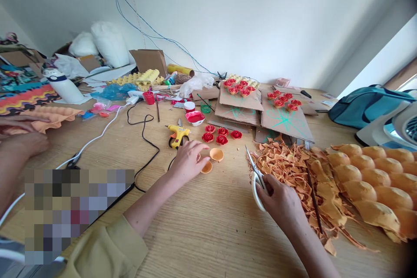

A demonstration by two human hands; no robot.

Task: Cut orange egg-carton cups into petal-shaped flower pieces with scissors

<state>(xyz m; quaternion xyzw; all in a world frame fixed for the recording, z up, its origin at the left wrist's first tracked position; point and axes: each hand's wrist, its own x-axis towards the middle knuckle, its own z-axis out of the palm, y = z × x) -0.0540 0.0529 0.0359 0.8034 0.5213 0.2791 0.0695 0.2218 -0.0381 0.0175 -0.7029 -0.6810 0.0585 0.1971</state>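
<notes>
My left hand (188, 159) rests on the wooden table (208, 230), fingers curled round a small orange paper cup piece (206, 167). A second orange cup (216, 154) lies just beyond its fingertips. My right hand (280, 202) grips white-handled scissors (257, 178), blades pointing up and away. To its right spreads a heap of orange egg-carton scraps (289, 165). Several red painted paper roses (221, 135) sit beyond the left hand.
A yellow glue gun (178, 134) with black cord, a bowl of red paint (195, 117), cardboard sheets with more roses (241, 100), an orange egg tray (374, 182) at right, a blue bag (365, 104), another person's hand (22, 145) at far left.
</notes>
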